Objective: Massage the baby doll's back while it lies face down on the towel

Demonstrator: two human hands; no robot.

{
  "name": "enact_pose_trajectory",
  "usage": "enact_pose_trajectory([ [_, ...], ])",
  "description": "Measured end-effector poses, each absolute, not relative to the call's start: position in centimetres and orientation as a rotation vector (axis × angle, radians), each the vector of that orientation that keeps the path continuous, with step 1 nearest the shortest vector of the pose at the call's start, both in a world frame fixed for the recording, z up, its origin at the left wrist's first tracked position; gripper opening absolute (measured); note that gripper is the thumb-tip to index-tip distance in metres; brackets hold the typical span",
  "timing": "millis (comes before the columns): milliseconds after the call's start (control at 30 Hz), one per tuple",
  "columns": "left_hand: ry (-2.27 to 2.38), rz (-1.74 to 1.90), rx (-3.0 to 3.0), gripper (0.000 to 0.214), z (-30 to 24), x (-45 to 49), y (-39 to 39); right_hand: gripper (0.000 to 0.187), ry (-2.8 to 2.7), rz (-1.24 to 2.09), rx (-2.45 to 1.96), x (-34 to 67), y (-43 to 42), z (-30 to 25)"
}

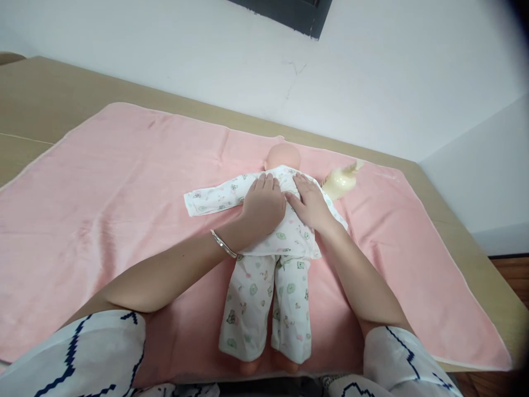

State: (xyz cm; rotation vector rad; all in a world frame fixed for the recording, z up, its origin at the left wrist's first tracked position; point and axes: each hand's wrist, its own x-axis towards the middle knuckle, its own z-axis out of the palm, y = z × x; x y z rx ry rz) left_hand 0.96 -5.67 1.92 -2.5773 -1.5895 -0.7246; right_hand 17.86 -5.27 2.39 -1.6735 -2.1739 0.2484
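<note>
A baby doll point(282, 156) lies on its back on a pink towel point(103, 198), feet toward me. It wears a white printed top point(289, 231) and matching trousers point(264, 309). My left hand point(262, 204) lies flat on the doll's chest, fingers stretched toward the collar, a silver bangle point(223, 243) on the wrist. My right hand point(309, 204) rests flat beside it on the top's right side, fingers together. The top's one sleeve point(210, 199) lies spread out empty to the left. The doll's bare arm point(341, 181) sticks out to the right.
The pink towel covers a tan wooden table point(37, 94) that stands against a white wall point(372, 71). A dark frame edge point(297, 14) shows at the top. Wood floor point(512, 275) lies past the table's right edge.
</note>
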Motion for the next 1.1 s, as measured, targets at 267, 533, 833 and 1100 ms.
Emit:
enact_pose_trajectory([
  [267, -1.573, -0.757, -2.739, 0.051, 1.8, -0.3, -2.5, 0.062, -2.072, 0.089, -1.807, 14.6, -8.0, 2.6],
  [533, -1.651, -0.829, -2.584, 0.049, 1.4, 0.6, -4.1, 0.058, -2.057, 0.152, -1.730, 14.9, -7.9, 2.8],
  [833, -1.542, -0.807, -2.750, 0.048, 2.4, 0.7, -4.9, 0.060, -2.062, 0.148, -1.740, 15.7, -6.9, 2.6],
  [1100, -1.658, -0.829, -2.628, 0.050, 1.4, 0.6, -3.5, 0.058, -2.131, 0.098, -1.703, 14.6, -8.3, 2.9],
])
